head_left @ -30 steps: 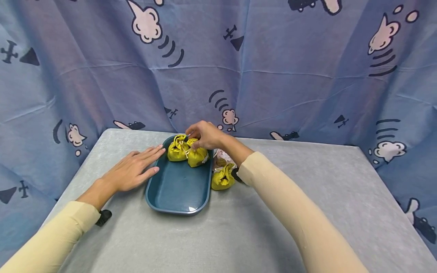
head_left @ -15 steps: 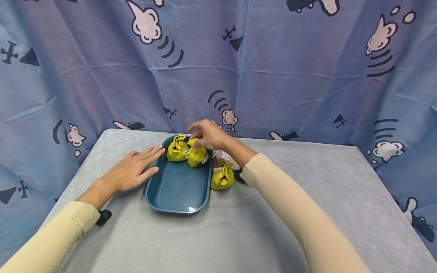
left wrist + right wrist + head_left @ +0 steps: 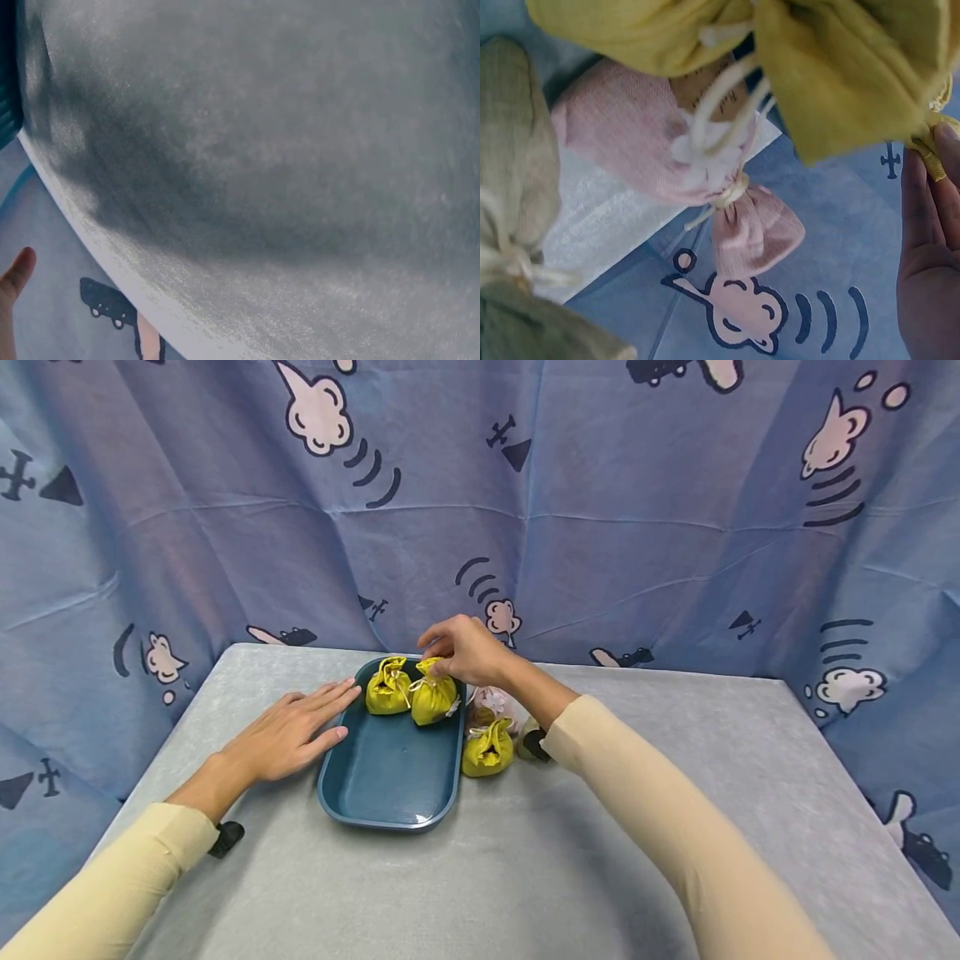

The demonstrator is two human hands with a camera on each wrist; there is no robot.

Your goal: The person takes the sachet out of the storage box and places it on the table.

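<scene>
My right hand (image 3: pixel 474 652) pinches the gathered top of a yellow drawstring pouch (image 3: pixel 433 700) at the back right of a dark teal tray (image 3: pixel 390 768). In the right wrist view, the fingers hold a bit of yellow cloth (image 3: pixel 930 150) at the right edge. Beside it in the tray sits another yellow pouch (image 3: pixel 387 689), tied with pale cord. My left hand (image 3: pixel 296 733) lies with fingers extended, fingertips right at the tray's left rim. Only one digit of the left hand (image 3: pixel 16 279) shows in the left wrist view.
Just right of the tray are a third yellow pouch (image 3: pixel 487 753), a pink pouch (image 3: pixel 652 135) with a white flower, and a grey-green pouch (image 3: pixel 517 142) partly behind the right wrist. The grey table (image 3: pixel 675 760) ends at a blue patterned curtain (image 3: pixel 637 527).
My right hand has risen slightly and shifted right, drawing the pouch's top upward. The grey-green pouch has come into view beside the wrist. My left hand stays in place.
</scene>
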